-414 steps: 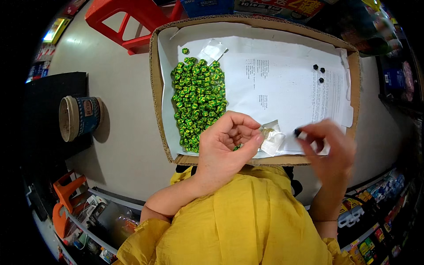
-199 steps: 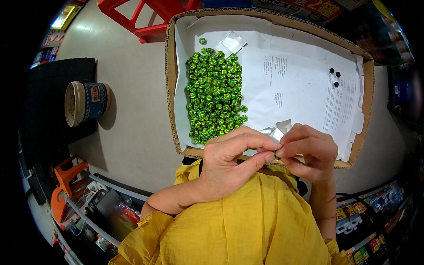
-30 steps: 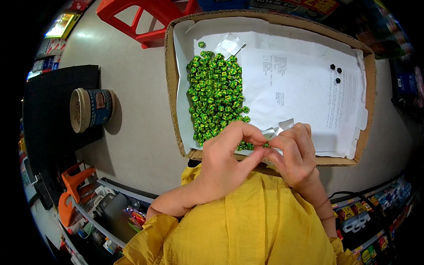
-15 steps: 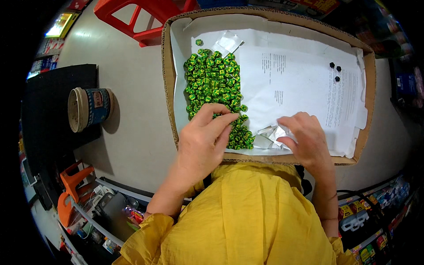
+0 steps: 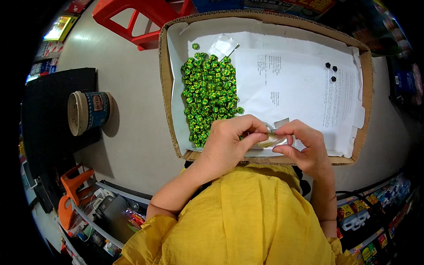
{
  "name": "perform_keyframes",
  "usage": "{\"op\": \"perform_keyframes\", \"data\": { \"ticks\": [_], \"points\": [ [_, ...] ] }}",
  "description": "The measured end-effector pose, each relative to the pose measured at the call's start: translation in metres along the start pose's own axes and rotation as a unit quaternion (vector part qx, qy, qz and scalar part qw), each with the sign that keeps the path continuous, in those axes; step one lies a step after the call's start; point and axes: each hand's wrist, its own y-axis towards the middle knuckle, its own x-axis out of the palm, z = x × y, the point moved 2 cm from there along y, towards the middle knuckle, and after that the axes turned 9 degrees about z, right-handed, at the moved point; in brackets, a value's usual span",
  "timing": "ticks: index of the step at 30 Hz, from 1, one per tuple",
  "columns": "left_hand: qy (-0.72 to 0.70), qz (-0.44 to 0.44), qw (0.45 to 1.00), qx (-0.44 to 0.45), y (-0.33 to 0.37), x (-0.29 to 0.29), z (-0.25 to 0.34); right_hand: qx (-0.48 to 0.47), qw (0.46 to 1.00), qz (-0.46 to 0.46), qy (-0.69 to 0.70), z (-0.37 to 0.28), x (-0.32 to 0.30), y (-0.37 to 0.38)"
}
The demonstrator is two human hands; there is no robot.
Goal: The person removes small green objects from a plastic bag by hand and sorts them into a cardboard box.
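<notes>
My left hand [image 5: 232, 143] is closed in a pinch over the near edge of the cardboard box [image 5: 165, 95]. Its fingertips meet those of my right hand [image 5: 304, 145], whose fingers are curled in. A tiny thing between the fingertips is too small to make out. Shiny silvery sheets [image 5: 271, 141] lie right beneath and between the hands, partly hidden by the fingers. Left of them is a big heap of small faceted green-and-yellow balls [image 5: 207, 90]; my left hand covers its near right part. One green ball [image 5: 195, 46] sits apart at the far left.
White printed paper [image 5: 300, 88] lines the box. Three small black pieces [image 5: 334, 69] lie at its right, and a silvery square [image 5: 224, 46] at the far side. A tub [image 5: 90, 110] stands left, a red stool [image 5: 137, 26] beyond. Shelved goods [image 5: 357, 216] are at lower right.
My left hand has moved right, from the heap of balls to the silvery sheets. My right hand has shifted slightly left, and the fingertips of both now meet.
</notes>
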Motion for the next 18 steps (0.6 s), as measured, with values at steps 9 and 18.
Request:
{"op": "perform_keyframes", "data": {
  "ticks": [9,18],
  "points": [
    [-0.038,0.015,0.999,-0.035,0.001,-0.001,-0.003,0.186,0.975,0.014,0.121,0.004,-0.003,-0.001],
    [-0.120,0.033,0.988,-0.087,0.001,-0.002,-0.005,0.076,0.942,-0.021,-0.325,0.003,-0.009,0.000]
  ]
}}
